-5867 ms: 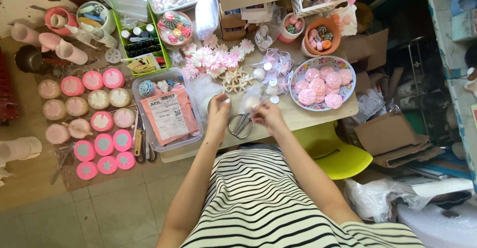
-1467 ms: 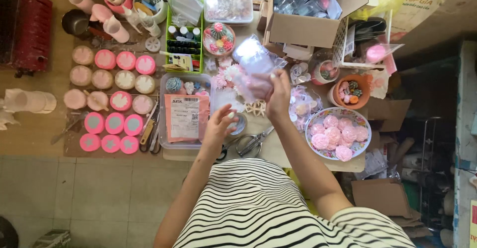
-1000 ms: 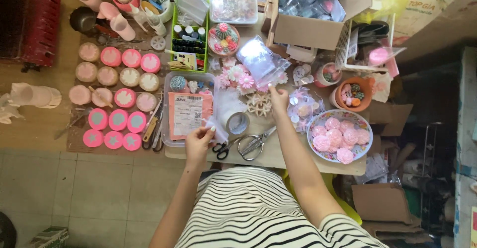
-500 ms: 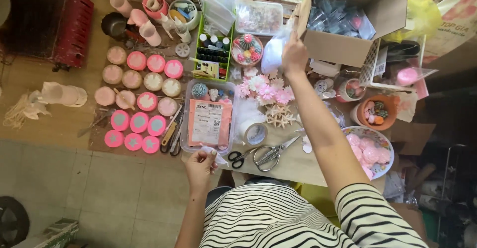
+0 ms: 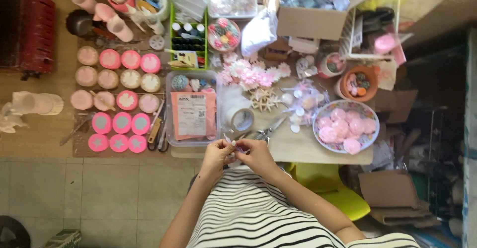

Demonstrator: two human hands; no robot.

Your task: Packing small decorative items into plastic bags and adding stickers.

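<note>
Small pale piece (image 5: 235, 146) now sits pinched between our left hand (image 5: 217, 153) and right hand (image 5: 257, 154) at frame centre, right hand back from the cardboard box (image 5: 310, 22).

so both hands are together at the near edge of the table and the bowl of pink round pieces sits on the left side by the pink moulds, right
Not quite. Both hands, left hand and right hand, do meet at the near table edge, but the bowl of pink round pieces sits on the right side, far from the pink moulds on the left. The head view shows this.

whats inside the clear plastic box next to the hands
In the clear plastic box, a pink packet with a white label covers most of it; small blue and white bits sit at its top end. Anything underneath is hidden.
</note>
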